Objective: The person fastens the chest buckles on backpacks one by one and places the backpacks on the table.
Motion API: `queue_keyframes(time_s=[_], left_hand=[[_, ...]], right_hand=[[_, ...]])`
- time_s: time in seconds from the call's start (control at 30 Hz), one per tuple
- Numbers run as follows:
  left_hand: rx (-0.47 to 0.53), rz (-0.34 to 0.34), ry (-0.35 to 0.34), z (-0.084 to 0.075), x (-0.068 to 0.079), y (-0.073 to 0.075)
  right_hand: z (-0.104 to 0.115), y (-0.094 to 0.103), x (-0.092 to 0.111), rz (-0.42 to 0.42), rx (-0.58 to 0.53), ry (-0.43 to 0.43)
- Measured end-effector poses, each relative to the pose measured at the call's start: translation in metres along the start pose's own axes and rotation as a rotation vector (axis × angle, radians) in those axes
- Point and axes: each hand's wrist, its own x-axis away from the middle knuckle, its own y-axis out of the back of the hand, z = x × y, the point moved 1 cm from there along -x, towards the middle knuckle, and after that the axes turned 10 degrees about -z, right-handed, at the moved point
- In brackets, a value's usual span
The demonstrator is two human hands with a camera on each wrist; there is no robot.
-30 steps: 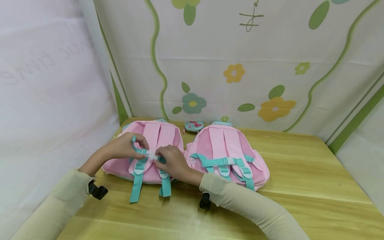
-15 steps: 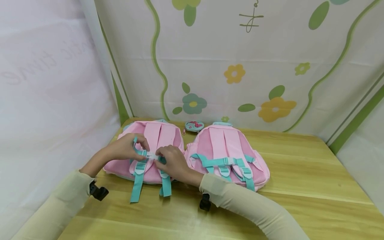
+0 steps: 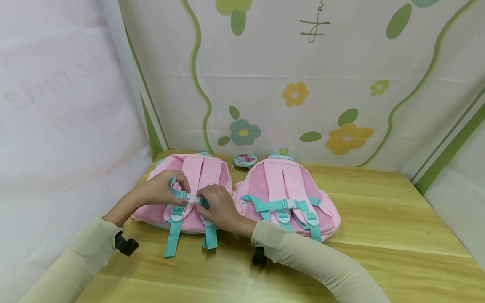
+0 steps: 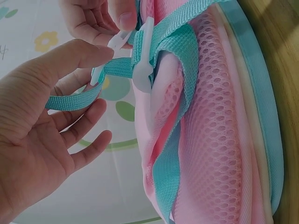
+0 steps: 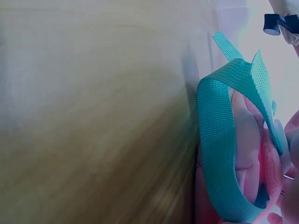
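A pink backpack [image 3: 208,170] with teal straps lies back side up at the left of the table. Over its shoulder straps, both hands meet at a white plastic chest-strap buckle [image 3: 192,198]. The left hand [image 3: 163,187] pinches the buckle's left half between thumb and forefinger, its other fingers spread in the left wrist view, where a teal strap [image 4: 74,101] loops across them. Thumb and fingers of the right hand [image 3: 220,208] pinch the right half, partly hiding it. In the right wrist view that hand [image 5: 293,161] shows only at the edge, beside a teal webbing strap [image 5: 217,140].
A second pink backpack [image 3: 257,181] lies just to the right, its white chest buckle [image 3: 289,203] joined. Behind, between the bags, is a small round teal case [image 3: 244,159] with a red pattern. A flower-printed curtain [image 3: 265,54] closes off the back of the wooden table [image 3: 379,210].
The left hand has shifted slightly right and down, bringing the buckle halves closer together. The right hand has stayed almost in place.
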Motion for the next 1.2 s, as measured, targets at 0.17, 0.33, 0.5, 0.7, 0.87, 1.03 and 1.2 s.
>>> queue_keyframes(time_s=[0.17, 0.33, 0.5, 0.7, 0.87, 1.03, 1.2], left_hand=[[-0.002, -0.005, -0.012, 0.0003, 0.0026, -0.0003], [0.008, 0.005, -0.012, -0.0003, 0.0029, 0.0009], [0.014, 0.011, 0.002, -0.0001, 0.0034, 0.0018], [0.019, -0.006, -0.010, 0.0005, 0.0031, 0.0036], [0.014, 0.002, -0.008, 0.0023, 0.0014, 0.0040], [0.003, 0.018, -0.002, 0.0012, -0.0003, 0.0047], [0.017, 0.034, -0.004, 0.0011, -0.0008, 0.0050]], right_hand=[[0.0018, -0.0019, 0.0012, -0.011, 0.041, 0.018], [0.0017, -0.0016, 0.0016, -0.020, 0.045, 0.026], [0.0017, -0.0016, 0.0029, -0.043, 0.037, 0.036], [0.0021, -0.0023, 0.0032, -0.021, 0.015, 0.018], [0.0025, -0.0032, 0.0036, 0.000, -0.006, -0.010], [0.0029, -0.0035, 0.0041, -0.002, -0.010, -0.013], [0.0027, -0.0042, 0.0043, -0.011, -0.003, -0.001]])
